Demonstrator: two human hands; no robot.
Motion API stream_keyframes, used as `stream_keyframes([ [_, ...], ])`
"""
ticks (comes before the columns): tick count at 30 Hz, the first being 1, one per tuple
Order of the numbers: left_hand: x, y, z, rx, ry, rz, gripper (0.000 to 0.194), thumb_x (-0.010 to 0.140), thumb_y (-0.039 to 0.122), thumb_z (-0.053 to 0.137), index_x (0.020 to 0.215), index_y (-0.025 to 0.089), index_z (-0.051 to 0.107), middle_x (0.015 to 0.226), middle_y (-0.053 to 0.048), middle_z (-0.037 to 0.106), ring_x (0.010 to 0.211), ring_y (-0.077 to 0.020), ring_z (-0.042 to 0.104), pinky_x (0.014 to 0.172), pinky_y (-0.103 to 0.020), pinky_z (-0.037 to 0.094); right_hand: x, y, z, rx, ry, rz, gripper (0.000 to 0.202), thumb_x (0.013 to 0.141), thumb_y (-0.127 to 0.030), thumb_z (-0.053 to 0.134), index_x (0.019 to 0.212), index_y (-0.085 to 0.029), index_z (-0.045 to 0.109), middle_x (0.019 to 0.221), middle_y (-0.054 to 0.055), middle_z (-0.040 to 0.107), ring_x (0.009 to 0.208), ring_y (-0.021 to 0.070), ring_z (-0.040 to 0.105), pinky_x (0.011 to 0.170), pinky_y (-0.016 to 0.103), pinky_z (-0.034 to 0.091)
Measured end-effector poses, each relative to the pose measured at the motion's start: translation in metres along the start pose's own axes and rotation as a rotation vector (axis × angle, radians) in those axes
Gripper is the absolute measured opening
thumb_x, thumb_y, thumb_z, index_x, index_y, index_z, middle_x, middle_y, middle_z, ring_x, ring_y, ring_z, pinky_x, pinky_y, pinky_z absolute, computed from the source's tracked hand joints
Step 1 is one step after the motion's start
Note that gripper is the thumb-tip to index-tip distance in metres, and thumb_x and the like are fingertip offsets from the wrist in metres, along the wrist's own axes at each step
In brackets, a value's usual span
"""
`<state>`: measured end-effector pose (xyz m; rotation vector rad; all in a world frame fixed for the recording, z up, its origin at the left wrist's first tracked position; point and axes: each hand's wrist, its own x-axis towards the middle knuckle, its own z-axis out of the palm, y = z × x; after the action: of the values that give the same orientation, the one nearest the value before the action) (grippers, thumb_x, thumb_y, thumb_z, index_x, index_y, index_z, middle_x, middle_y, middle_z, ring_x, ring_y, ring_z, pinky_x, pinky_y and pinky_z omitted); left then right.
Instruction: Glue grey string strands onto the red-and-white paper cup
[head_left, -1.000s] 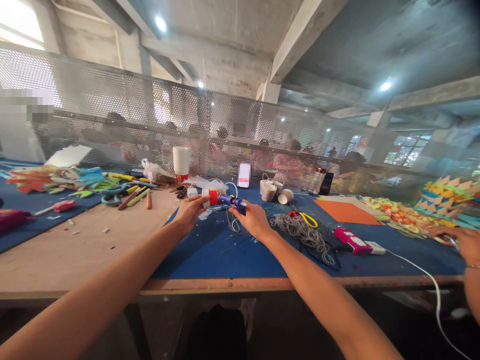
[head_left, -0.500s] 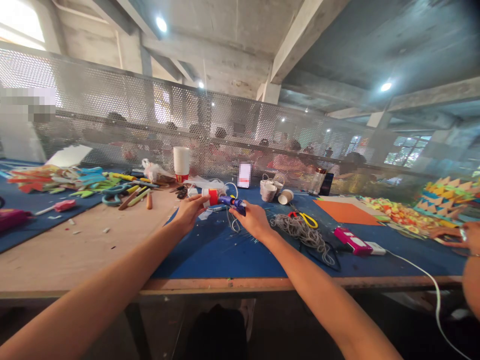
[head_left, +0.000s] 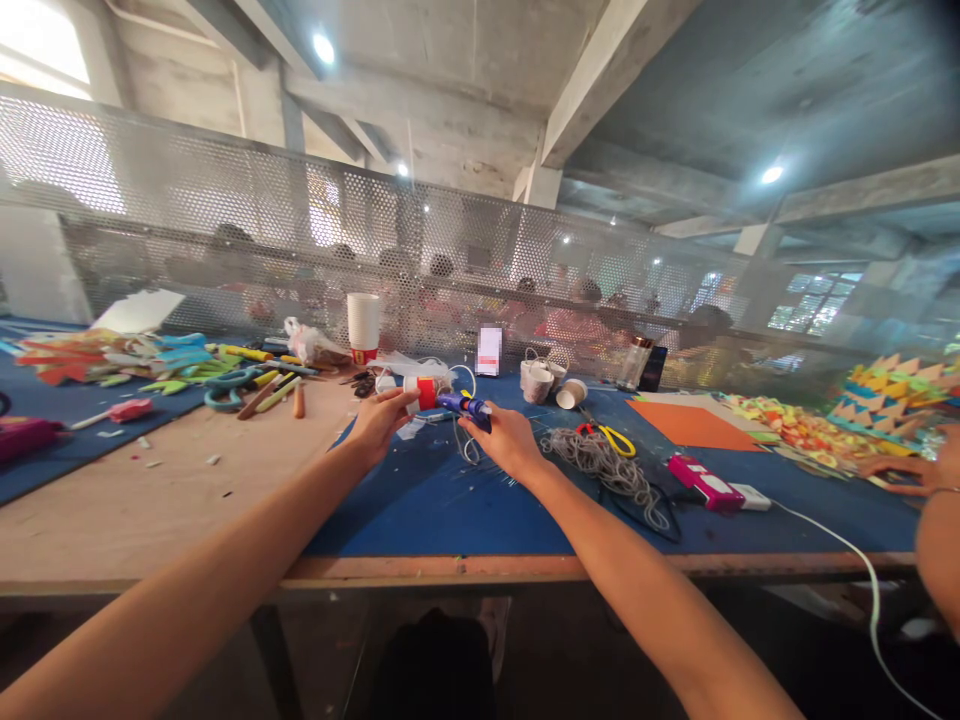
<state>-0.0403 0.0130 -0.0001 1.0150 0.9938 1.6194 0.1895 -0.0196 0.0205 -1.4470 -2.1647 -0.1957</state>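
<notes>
Over the middle of the blue mat (head_left: 420, 510), my left hand (head_left: 377, 422) is closed around a red and white paper cup (head_left: 427, 393) lying on its side in the air. My right hand (head_left: 504, 437) grips a blue glue gun (head_left: 463, 404), its front end pointing left at the cup's end. Whether the tip touches the cup is too small to tell. A white cord (head_left: 466, 375) loops behind the two. My right fingers partly cover the glue gun's handle.
Right of my hands lie tangled grey cord (head_left: 611, 465), yellow-handled scissors (head_left: 619, 440) and a magenta box (head_left: 705, 483). White cups (head_left: 537, 382) and a phone (head_left: 489, 352) stand behind. Tools (head_left: 274, 390) and stacked cups (head_left: 364, 325) are left. A co-worker's hand (head_left: 896, 470) is far right.
My two hands, the paper cup and the glue gun stay almost exactly in place. At the far right, the co-worker's arm has shifted slightly left.
</notes>
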Motion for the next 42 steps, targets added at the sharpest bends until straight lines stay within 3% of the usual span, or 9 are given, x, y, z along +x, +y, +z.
stream_keyframes([
  [24,0.0011,0.0003,-0.0001,-0.014,-0.025,-0.003,0.028,0.060,0.034,0.091,0.077,0.018,0.076,0.068,-0.002,0.069,0.075,-0.0196,0.066,0.071,-0.029,0.053,-0.0003,0.0015,0.0009,-0.013,-0.017,-0.008,0.042,0.102,-0.061,0.058,0.113,-0.023,0.073,0.099,0.009,0.082,0.094,0.0252,0.078,0.072,0.027,0.045],
  [42,-0.0016,0.0004,0.0013,-0.030,-0.050,-0.036,0.025,0.062,0.028,0.093,0.078,0.016,0.078,0.082,-0.005,0.078,0.074,-0.0172,0.068,0.071,-0.027,0.053,-0.0002,0.0014,0.0019,0.023,0.040,-0.008,0.038,0.103,-0.058,0.058,0.112,-0.023,0.071,0.099,0.006,0.082,0.094,0.0240,0.078,0.069,0.026,0.041],
])
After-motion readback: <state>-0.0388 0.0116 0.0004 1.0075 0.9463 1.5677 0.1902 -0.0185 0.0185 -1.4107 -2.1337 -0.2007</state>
